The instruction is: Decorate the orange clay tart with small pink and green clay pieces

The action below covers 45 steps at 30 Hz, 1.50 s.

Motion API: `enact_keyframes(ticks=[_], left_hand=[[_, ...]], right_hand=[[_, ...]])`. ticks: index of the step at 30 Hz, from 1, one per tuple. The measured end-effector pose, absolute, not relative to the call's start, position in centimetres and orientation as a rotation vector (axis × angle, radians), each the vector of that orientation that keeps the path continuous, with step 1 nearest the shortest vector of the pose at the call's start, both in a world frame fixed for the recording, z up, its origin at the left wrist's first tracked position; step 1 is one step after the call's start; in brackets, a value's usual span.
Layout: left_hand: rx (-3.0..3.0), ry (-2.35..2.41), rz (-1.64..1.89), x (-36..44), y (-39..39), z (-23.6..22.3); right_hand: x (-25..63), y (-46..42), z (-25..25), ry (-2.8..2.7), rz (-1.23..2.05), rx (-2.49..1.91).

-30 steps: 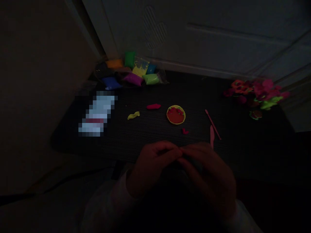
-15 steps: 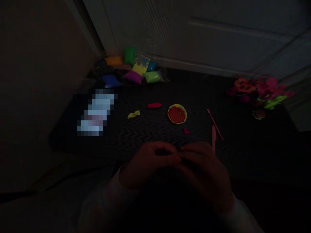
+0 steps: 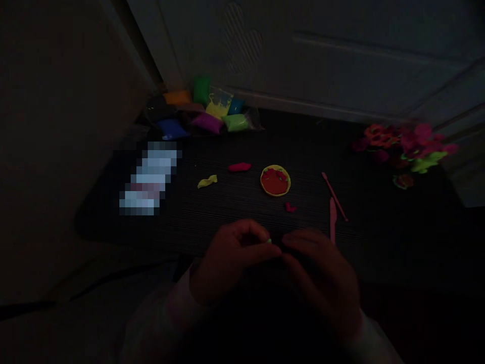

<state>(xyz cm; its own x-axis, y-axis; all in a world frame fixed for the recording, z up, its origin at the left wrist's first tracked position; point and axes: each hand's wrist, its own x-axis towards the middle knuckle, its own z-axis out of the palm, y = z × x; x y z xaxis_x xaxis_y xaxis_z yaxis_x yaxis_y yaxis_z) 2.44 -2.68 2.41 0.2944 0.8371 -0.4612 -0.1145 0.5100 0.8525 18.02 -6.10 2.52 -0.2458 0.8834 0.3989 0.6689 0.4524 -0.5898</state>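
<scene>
Dish (image 3: pixel 275 189) holds red pieces (image 3: pixel 282 176), left grip (image 3: pixel 232 252) pinches green bit (image 3: pixel 269 241), right grip (image 3: pixel 326 268) gapes slightly around nothing visible.

Packets (image 3: pixel 207 123) bunched at the back left of the table (image 3: pixel 303 146), door panel (image 3: pixel 341 76) behind it. Blurred-out item (image 3: pixel 149 182) at the left, in front of the packets. Flowers (image 3: pixel 413 141) back right, small flat piece (image 3: pixel 403 181) just before them. Mid-table, left to right: strip (image 3: pixel 207 182), lump (image 3: pixel 239 167) a bit further back, then dish (image 3: pixel 275 189) with bits in its rear half. Curled piece (image 3: pixel 290 207) in front of the dish, slightly right. Further right: stick tool (image 3: pixel 334 196) — knife (image 3: pixel 332 217) in front of its middle. Left hand (image 3: pixel 235 258) and right hand (image 3: pixel 326 273) at the front — pellet (image 3: pixel 269 241) at the left one's fingertips.
</scene>
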Motion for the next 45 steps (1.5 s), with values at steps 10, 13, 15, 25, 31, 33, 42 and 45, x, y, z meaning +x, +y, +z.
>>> enact_keyframes(ticks=[10,13,15,25,31,33,42,45], left_hand=[[1.166,1.034,0.652,2.4,-2.6,3.2],[1.171,0.995,0.640,2.3,-2.5,3.0],[1.165,0.993,0.625,2.2,-2.3,2.9],[1.319,0.941,0.539,0.9,-2.2,3.1],[1.324,1.090,0.527,0.6,-2.0,2.7],[1.331,1.175,0.561,0.4,-1.8,2.6],[1.831,1.516,0.781,-0.3,-0.5,1.7],[2.065,1.556,0.804,-0.6,-0.1,0.8]], right_hand=[[17.9,-5.6,2.6,-2.012,0.453,-1.272],[17.7,-5.4,2.7,-2.001,0.518,-1.243],[17.7,-5.3,2.8,-1.984,0.525,-1.242],[17.4,-5.2,2.3,-2.083,0.391,-1.182],[18.4,-5.8,3.2,-1.644,0.709,-1.284],[19.4,-5.9,3.7,-1.439,0.755,-1.307],[18.9,-4.8,2.3,-1.914,0.612,-1.388],[18.7,-4.6,1.7,-1.973,0.548,-1.410]])
